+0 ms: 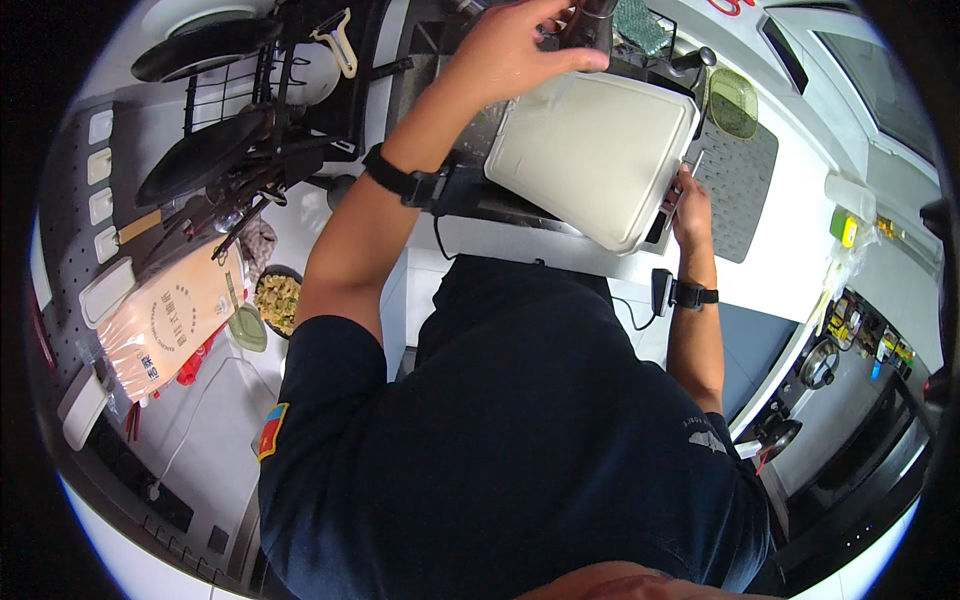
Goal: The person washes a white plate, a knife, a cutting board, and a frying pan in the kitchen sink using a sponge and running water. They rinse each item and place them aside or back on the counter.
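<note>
A pale cream rectangular board (596,154) with rounded corners and a rim line is tilted over the dark sink (517,199). My right hand (690,202) grips its right edge beside a thin metal handle (694,169); the fingers are partly hidden behind the board. Above the board's far edge, my left hand (536,52) is wrapped around a dark faucet head (589,30), the thumb lying along its lower end. What lies beneath the board is hidden.
A grey textured drying mat (739,187) lies right of the sink, a green translucent basket (733,105) at its far end. Black pans (202,157) hang on a rack at left. Below them are a tissue pack (172,322) and a bowl of food (277,300).
</note>
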The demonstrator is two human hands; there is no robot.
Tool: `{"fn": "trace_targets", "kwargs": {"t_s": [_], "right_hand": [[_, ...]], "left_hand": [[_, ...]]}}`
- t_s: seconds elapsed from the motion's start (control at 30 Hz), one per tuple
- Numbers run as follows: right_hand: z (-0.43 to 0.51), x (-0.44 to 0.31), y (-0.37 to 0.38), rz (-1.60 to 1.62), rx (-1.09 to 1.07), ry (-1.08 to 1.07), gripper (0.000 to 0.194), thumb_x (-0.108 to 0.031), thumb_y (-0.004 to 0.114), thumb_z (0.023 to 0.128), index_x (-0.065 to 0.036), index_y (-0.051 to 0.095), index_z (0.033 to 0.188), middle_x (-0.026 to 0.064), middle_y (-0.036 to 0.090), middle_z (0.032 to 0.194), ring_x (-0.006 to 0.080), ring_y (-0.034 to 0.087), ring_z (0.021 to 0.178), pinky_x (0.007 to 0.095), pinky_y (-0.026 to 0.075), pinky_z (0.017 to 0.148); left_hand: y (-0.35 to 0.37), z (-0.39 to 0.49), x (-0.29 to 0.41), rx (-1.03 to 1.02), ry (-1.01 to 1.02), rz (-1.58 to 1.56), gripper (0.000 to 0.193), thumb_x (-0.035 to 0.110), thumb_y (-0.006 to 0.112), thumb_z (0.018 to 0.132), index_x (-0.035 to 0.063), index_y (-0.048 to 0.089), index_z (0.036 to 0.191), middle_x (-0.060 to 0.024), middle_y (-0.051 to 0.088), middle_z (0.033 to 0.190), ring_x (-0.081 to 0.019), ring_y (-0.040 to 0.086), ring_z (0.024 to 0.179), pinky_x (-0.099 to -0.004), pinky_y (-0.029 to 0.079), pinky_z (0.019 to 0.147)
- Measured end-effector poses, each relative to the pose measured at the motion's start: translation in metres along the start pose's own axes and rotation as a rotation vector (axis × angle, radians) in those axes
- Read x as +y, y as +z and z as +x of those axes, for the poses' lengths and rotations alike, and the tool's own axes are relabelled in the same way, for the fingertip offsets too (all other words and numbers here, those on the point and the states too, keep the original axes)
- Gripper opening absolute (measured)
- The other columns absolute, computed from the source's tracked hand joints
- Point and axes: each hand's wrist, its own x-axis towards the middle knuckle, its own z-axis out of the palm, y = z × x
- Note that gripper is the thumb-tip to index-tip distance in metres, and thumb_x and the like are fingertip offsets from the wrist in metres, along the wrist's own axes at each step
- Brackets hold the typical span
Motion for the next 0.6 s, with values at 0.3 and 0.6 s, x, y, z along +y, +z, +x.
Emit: {"fn": "trace_targets", "kwargs": {"t_s": [0.3,0.6], "right_hand": [[-0.002,0.001,-0.003,0.154,-0.113,-0.010,0.032,-0.037,0.051,0.099,-0.007,0.058,0.091,0.0006,0.059,0.081,0.0145,0.056,0.070,0.0310,0.047,0.067],[-0.011,-0.008,0.004,0.128,-0.066,0.050,0.030,-0.039,0.048,0.100,-0.013,0.058,0.087,-0.0040,0.055,0.076,0.0109,0.052,0.067,0.0289,0.043,0.062]], "left_hand": [[-0.060,0.013,-0.159,0.347,0.086,0.909,0.035,0.041,0.068,0.086,0.0105,0.069,0.104,-0.0098,0.072,0.092,-0.0275,0.069,0.082,-0.0390,0.055,0.072],[-0.068,0.016,-0.169,0.235,0.008,1.010,0.021,0.034,0.063,0.089,0.0161,0.067,0.100,-0.0093,0.068,0.091,-0.0332,0.065,0.083,-0.0445,0.052,0.072]]}}
